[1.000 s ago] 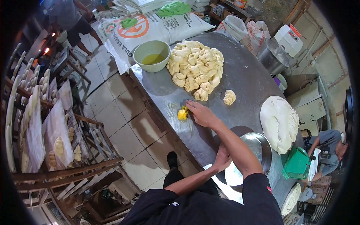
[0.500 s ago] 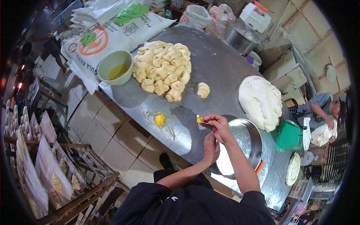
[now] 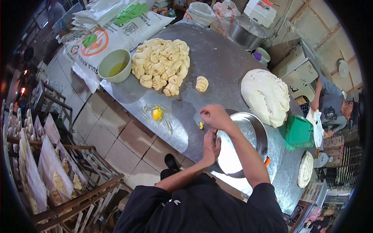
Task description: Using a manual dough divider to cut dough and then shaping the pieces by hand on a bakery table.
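**Soft yellow fat, pinched small, beside the pan**

Right hand (image 3: 217, 116) raised just above the tabletop (image 3: 217, 54), fingertips drawn together — a narrow grip, and whether anything sits in the pinch cannot be told. Just left of it, on the steel, a small yellow dab (image 3: 201, 125); further left, a larger yellow lump (image 3: 157, 113) with greasy streaks fanned around it. Left hand (image 3: 211, 147) pressed on the near-left rim of the round metal pan (image 3: 248, 128), fingers curled over the edge, steadying it.

Probably butter or margarine, judging by colour and smear: light, very soft, slippery, apt to squash and cling to the skin rather than lift cleanly. Best taken from the top with fingertips, scooped rather than squeezed. No real long axis to the lump — roughly round, pointing nowhere; the streaks around it run mostly near-to-far.

Pan likely light but stiff, slick where greased; rim the only sound hold. Round, so no direction either, lying flat and open upward.

Further off: a heap of knotted dough pieces (image 3: 161, 66) at far left, one loose dough knot (image 3: 201, 83) near it, a pale bowl (image 3: 114, 65) of oil at the far-left edge, a big dough mass (image 3: 266, 96) to the right.
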`<action>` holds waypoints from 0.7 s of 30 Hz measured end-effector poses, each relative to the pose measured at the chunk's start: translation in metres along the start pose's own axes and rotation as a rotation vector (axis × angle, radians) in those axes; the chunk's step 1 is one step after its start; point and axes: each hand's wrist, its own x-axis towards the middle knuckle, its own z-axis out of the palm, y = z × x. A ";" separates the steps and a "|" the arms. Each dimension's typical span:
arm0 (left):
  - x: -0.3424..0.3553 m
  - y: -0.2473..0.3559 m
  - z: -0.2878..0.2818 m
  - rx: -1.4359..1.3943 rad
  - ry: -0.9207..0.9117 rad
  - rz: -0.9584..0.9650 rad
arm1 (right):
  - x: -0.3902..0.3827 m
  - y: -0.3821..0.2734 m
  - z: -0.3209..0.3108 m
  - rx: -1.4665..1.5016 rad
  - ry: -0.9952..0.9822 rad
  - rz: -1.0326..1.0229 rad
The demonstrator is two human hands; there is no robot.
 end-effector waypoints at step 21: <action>0.011 -0.022 -0.013 -0.304 -0.148 -0.092 | -0.193 -0.006 -0.060 0.256 1.384 -0.247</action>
